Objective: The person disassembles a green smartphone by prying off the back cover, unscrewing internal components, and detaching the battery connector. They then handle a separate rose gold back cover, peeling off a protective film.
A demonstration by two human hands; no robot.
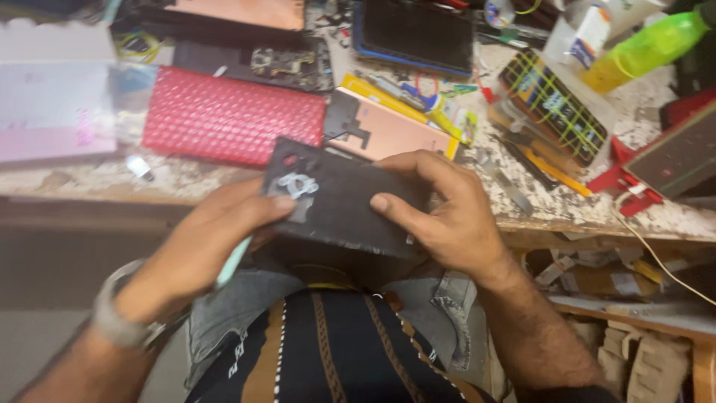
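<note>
A black phone back cover (339,198) with a whitish smear near its camera cut-out is held over my lap, in front of the workbench edge. My right hand (440,213) grips its right end, thumb on top. My left hand (201,242) holds its left end, thumb pressed by the smear, and also has a thin pale-green tool (233,263) tucked under the fingers. A watch sits on my left wrist.
On the worn workbench (186,179) lie a red bubble-wrap pouch (231,116), a rose-gold phone back (391,130), a dark screen panel (414,33), a phone bound with yellow bands (552,104), a green bottle (645,48), red clips and small tools. Shelves of parts sit below right.
</note>
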